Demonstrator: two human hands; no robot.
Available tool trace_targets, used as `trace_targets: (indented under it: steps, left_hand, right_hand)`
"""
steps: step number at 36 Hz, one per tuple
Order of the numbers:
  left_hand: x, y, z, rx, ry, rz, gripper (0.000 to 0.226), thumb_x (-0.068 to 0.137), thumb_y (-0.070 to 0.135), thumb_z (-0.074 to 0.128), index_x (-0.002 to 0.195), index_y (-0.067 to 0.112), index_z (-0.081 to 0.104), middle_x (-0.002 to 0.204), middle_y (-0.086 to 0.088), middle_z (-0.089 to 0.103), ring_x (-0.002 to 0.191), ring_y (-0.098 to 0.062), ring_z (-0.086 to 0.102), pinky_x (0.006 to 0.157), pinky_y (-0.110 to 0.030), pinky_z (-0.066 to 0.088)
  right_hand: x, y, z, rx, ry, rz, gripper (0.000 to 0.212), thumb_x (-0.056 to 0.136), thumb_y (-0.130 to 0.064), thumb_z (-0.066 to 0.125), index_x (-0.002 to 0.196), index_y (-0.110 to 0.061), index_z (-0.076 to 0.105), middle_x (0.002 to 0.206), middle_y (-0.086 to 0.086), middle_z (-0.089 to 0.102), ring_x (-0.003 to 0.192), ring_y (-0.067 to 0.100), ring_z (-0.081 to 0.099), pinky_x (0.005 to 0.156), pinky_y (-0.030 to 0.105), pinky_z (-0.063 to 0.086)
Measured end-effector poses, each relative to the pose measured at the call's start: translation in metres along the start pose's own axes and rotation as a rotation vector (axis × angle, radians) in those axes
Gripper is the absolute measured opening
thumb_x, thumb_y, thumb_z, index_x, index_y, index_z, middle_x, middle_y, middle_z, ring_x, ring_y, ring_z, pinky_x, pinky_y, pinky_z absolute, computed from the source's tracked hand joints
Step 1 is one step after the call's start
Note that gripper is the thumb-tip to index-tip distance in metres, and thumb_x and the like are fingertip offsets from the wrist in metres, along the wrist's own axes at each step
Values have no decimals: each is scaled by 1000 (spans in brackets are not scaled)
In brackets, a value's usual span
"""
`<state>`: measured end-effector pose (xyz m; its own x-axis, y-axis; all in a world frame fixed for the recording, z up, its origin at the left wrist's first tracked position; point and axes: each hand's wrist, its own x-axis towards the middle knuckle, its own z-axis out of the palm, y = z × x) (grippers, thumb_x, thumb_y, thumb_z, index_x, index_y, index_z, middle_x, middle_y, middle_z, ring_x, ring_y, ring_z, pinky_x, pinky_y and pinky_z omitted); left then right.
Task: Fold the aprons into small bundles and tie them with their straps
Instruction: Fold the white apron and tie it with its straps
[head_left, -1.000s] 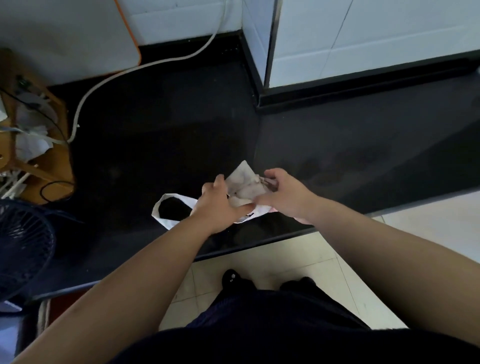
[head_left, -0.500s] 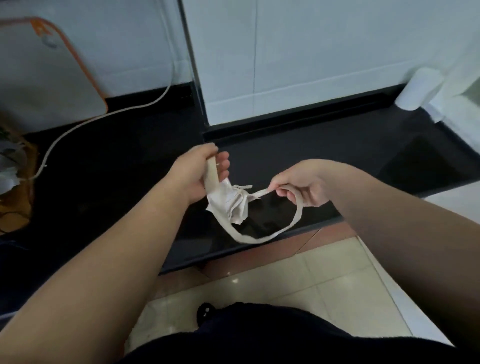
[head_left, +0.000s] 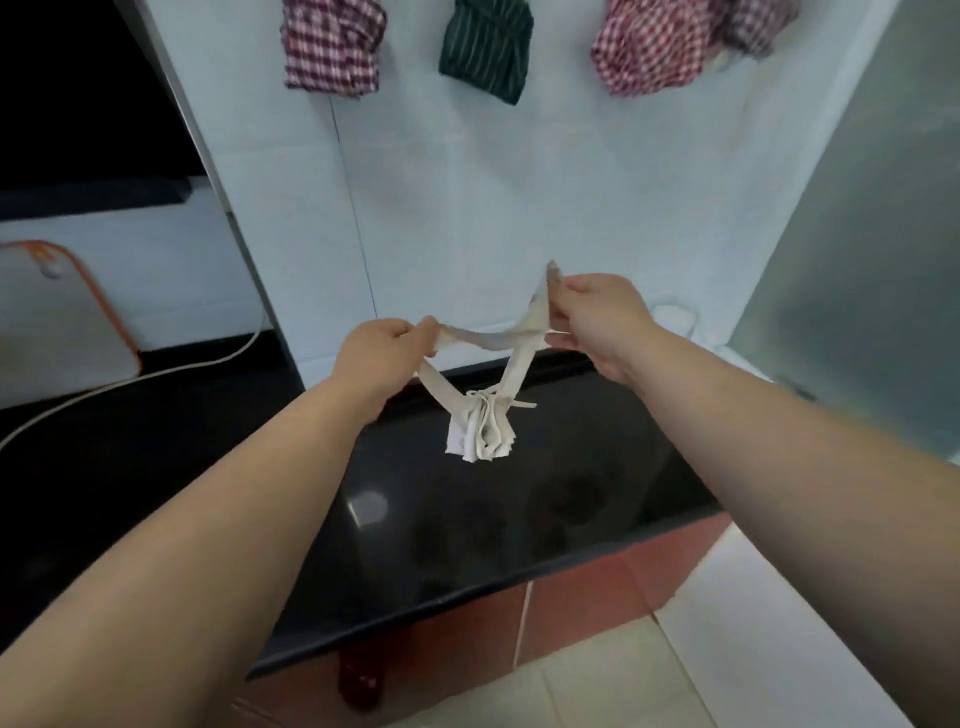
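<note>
A small cream apron bundle, tied round with its own thin strap, hangs in the air above the black counter. It dangles from a wide cream strap loop. My left hand pinches the left end of that loop. My right hand grips the right side of the loop, a little higher. Both arms are raised toward the white tiled wall.
Three bundled aprons hang high on the wall: a red checked one, a dark green striped one and another red checked one. A white cable crosses the counter at left. An orange-edged board leans there.
Both hands have lifted the bundle off the counter and up toward the wall. They have shifted from the bundle to its strap loop, which is now stretched between them. The view has tilted upward.
</note>
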<state>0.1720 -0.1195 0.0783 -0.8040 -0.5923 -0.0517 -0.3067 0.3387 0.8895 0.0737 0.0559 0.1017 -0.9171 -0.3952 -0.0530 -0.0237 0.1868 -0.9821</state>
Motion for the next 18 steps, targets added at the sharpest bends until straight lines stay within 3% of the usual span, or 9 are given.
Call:
trace_targets:
  steps: [3, 5, 8, 11, 14, 16, 18]
  left_hand:
    - [6, 36, 7, -332, -139, -107, 23, 95, 19, 46, 81, 7, 60, 76, -4, 56, 68, -17, 53, 81, -35, 52]
    - [10, 53, 8, -491, -261, -112, 24, 91, 2, 41, 80, 6, 62, 80, -7, 60, 74, -20, 57, 77, -33, 52]
    - [21, 72, 10, -339, -305, 6, 23, 85, -11, 48, 88, 5, 64, 92, -10, 60, 84, -20, 58, 77, -29, 53]
    - [32, 99, 13, -189, -196, 121, 11, 86, 14, 70, 94, 9, 65, 99, -4, 64, 94, -18, 61, 82, -30, 53]
    - [47, 131, 15, -183, -40, 149, 31, 91, 40, 62, 72, 16, 64, 88, 0, 61, 88, -19, 57, 89, -36, 51]
    - [57, 155, 12, -329, -67, 149, 32, 95, 35, 57, 70, 16, 60, 84, -1, 58, 84, -19, 58, 89, -37, 49]
    - [61, 175, 5, -548, -175, 153, 26, 98, 25, 52, 75, 14, 54, 70, 0, 53, 62, -14, 58, 76, -34, 51]
  right_hand:
    - [13, -24, -19, -24, 55, -53, 23, 94, -22, 55, 79, -6, 61, 77, 11, 55, 69, 19, 53, 60, 23, 50]
    - [21, -34, -31, -47, 113, -78, 13, 89, -14, 54, 78, -9, 59, 74, 12, 49, 66, 21, 47, 59, 27, 44]
    - [30, -54, -47, -83, 209, -116, 16, 88, -13, 52, 72, -11, 52, 68, 9, 42, 65, 21, 37, 64, 35, 33]
    - [43, -77, -61, -145, 279, -168, 22, 91, -12, 48, 69, -10, 44, 68, 6, 41, 62, 20, 35, 61, 30, 33]
    - [54, -98, -69, -91, 290, -193, 26, 97, -24, 47, 73, -13, 45, 75, 3, 44, 67, 19, 39, 62, 28, 33]
    - [60, -114, -70, 83, 243, -166, 24, 99, -30, 45, 82, -13, 49, 86, 7, 54, 77, 21, 47, 73, 33, 40]
    - [64, -127, -70, 270, 140, -169, 19, 101, -25, 43, 88, -14, 49, 78, 9, 57, 69, 21, 50, 74, 37, 48]
